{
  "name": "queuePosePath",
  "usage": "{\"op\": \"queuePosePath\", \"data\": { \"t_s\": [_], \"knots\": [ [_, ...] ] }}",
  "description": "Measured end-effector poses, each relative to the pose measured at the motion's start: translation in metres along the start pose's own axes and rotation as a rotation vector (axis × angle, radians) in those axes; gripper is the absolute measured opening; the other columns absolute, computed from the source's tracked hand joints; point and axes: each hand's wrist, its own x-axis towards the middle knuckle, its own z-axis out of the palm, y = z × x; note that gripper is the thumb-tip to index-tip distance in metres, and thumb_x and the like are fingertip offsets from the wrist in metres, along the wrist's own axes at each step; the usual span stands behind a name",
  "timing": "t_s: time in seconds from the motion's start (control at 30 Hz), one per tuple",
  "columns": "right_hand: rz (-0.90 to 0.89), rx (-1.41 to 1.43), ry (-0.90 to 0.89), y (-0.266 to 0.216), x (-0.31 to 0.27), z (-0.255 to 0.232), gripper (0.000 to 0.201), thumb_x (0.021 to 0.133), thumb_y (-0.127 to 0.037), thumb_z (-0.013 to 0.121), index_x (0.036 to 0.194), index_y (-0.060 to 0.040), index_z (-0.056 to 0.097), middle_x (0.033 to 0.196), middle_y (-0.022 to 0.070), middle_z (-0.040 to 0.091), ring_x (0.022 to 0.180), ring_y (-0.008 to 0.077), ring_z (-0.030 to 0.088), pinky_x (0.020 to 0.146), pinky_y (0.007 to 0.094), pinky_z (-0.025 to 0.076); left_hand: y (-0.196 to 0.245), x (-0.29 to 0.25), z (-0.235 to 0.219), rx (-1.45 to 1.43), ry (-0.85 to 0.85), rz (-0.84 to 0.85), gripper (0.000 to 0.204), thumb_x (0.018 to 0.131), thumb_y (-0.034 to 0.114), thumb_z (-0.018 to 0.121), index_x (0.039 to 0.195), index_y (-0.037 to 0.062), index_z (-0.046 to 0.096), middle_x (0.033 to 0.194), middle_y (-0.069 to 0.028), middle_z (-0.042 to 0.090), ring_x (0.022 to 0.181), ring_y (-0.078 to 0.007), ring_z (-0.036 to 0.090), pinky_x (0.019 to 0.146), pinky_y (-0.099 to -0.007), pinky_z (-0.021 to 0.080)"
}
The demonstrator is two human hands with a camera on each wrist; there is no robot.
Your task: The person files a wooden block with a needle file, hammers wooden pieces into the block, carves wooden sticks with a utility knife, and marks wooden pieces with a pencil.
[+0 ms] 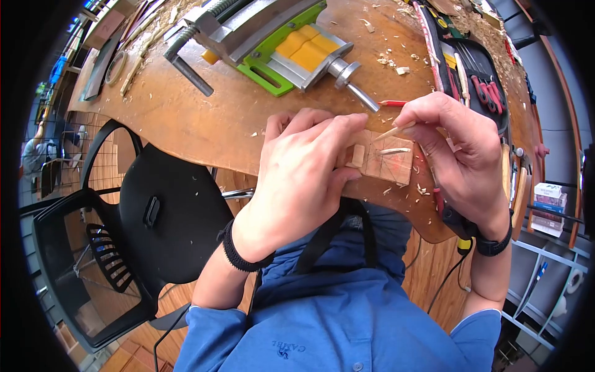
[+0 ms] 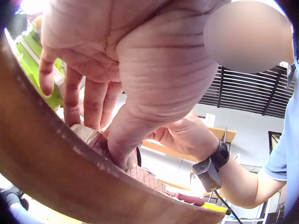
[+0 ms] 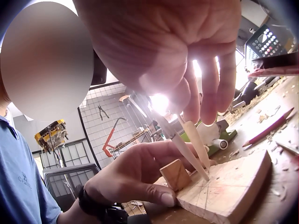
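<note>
Near the table's front edge lies a flat wooden block (image 1: pixel 401 167) marked with pencil lines. My left hand (image 1: pixel 297 164) grips its left end, thumb on the near side and fingers on the far side, also seen in the left wrist view. Beside that thumb, a small rectangular wood piece (image 3: pixel 175 174) stands up from the block. My right hand (image 1: pixel 462 136) pinches a thin wooden stick (image 1: pixel 392 132) between thumb and fingertips, its lower end right at the block's top. Another slim wooden stick (image 1: pixel 395 150) rises from the block close by.
Behind the block stands a green and silver vise (image 1: pixel 266 68) with yellow jaws, its handle reaching toward my hands. A red pencil (image 1: pixel 392 103) lies beyond the block. At right is a tool case (image 1: pixel 483 80); wood shavings are scattered about. A black chair (image 1: pixel 167 211) stands left.
</note>
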Motion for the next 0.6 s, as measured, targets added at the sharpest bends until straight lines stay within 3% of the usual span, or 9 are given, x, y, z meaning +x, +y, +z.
{"op": "queuePosePath", "data": {
  "t_s": [0.3, 0.6],
  "knots": [
    [0.007, 0.005, -0.031, -0.001, 0.003, 0.001, 0.011, 0.098, 0.010, 0.068, 0.105, 0.0044, 0.073, 0.098, 0.0107, 0.075, 0.090, 0.0193, 0.073, 0.082, 0.0311, 0.057, 0.001, -0.001, 0.001, 0.020, -0.004, -0.019, 0.067, 0.076, 0.009, 0.089, 0.140, 0.0133, 0.067, 0.122, -0.0046, 0.077, 0.116, -0.0296, 0.068, 0.101, -0.0443, 0.045],
    [-0.116, 0.003, -0.173, 0.005, 0.025, -0.005, 0.013, 0.092, 0.011, 0.068, 0.101, 0.0049, 0.075, 0.091, 0.0146, 0.074, 0.085, 0.0281, 0.077, 0.076, 0.0347, 0.060, 0.000, 0.001, 0.000, 0.018, 0.011, 0.006, 0.065, 0.076, 0.011, 0.090, 0.137, 0.0110, 0.068, 0.115, -0.0086, 0.077, 0.115, -0.0306, 0.069, 0.098, -0.0453, 0.045]
  ]
}}
